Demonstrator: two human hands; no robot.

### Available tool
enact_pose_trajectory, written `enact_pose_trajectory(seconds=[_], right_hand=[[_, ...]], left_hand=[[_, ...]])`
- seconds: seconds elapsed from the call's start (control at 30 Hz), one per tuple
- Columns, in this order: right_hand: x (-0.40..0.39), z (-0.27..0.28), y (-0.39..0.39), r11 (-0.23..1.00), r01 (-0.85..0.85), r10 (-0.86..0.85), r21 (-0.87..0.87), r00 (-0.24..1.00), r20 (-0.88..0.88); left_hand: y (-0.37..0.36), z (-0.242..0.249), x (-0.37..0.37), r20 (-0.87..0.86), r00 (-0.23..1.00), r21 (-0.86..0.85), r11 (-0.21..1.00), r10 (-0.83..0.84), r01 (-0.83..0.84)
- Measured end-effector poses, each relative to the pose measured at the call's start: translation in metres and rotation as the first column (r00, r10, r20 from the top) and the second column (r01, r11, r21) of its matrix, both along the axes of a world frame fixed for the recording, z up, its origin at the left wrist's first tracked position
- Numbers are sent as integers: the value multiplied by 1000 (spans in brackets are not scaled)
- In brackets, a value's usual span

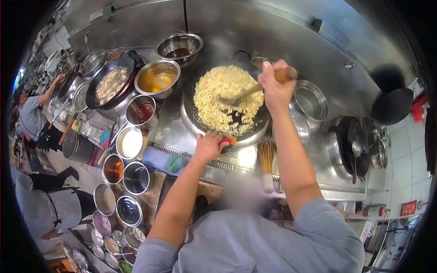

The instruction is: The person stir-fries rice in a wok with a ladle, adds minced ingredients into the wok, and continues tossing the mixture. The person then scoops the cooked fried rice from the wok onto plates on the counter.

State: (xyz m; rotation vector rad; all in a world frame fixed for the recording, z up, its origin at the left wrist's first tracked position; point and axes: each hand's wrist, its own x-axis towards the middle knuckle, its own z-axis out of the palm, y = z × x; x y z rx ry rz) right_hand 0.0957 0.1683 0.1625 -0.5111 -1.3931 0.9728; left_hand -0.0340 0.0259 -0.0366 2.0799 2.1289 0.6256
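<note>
A large wok [185,101] on the range holds pale yellow, grainy food [227,86] that looks like fried rice. My right hand [276,86] is wrapped round the wooden handle end of a wok spatula [248,93]. Its metal head sits in the grains, so its exact shape is partly hidden. At the near rim of the wok, my left hand [209,145] is closed on a red and yellow cloth-like piece [226,144]. The fingers press it against the rim area.
Steel bowls with yellow liquid [159,79] and dark liquid [180,51] stand left of the wok. Several sauce pots [129,142] line the left side. A bamboo brush [266,159] and a strainer [298,127] lie at right. Two people [34,113] [50,204] are at far left.
</note>
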Motion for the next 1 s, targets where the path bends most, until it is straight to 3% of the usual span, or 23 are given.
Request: enact_pose_trajectory(seconds=[0.07,0.1,0.13,0.2,0.23,0.27,0.33,0.37,0.4,0.47,0.5,0.57,0.67,0.73,0.8,0.93,1.0], right_hand=[[5,8,-35,988,-1,-7,154,999,46],[4,-5,-38,927,1,-86,376,974,210],[5,-38,-30,989,-39,-5,140,954,299],[2,-15,18,894,-110,-49,434,940,337],[-5,9,38,983,-61,17,171,969,247],[-9,37,51,994,-35,49,-101,990,134],[-6,72,61,990,-76,63,-116,992,-111],[3,66,62,991,-131,130,7,979,-158],[-6,38,69,990,-139,137,-1,979,-151],[-28,-23,85,983,26,-54,184,987,149],[-36,13,69,996,-72,78,-50,990,120],[-47,46,78,985,-107,119,-133,989,86],[-36,55,47,999,-19,19,30,1000,-6],[-42,-16,64,965,72,-113,251,982,153],[-45,4,80,979,-46,-2,199,972,233],[-16,91,96,951,280,-248,-129,943,221],[6,77,116,955,291,-292,-52,956,-14]], left_hand=[[-3,-3,0,41,999,2,1000,-12,12],[-3,-2,1,46,999,-23,1000,-9,10],[-5,-2,0,41,999,-26,1000,-15,16],[0,-3,1,16,1000,35,999,-6,5],[-7,-6,4,18,1000,24,1000,-7,7],[-9,-6,4,24,1000,13,1000,-13,12],[4,1,-4,25,1000,31,1000,-1,1],[2,0,-3,14,1000,16,1000,-6,6],[-2,-2,-1,4,1000,-5,1000,-13,13],[2,4,-3,-2,999,-12,999,-34,34],[1,6,-2,-12,1000,-14,1000,-15,15],[-1,-8,-1,13,1000,12,1000,-7,7],[-1,-8,0,7,1000,36,999,3,-3],[0,-8,3,23,1000,28,1000,-2,1],[6,-2,-6,17,1000,17,1000,17,-17],[0,-10,-3,21,999,41,999,25,-26],[-1,-10,-3,44,999,0,1000,-18,18]])
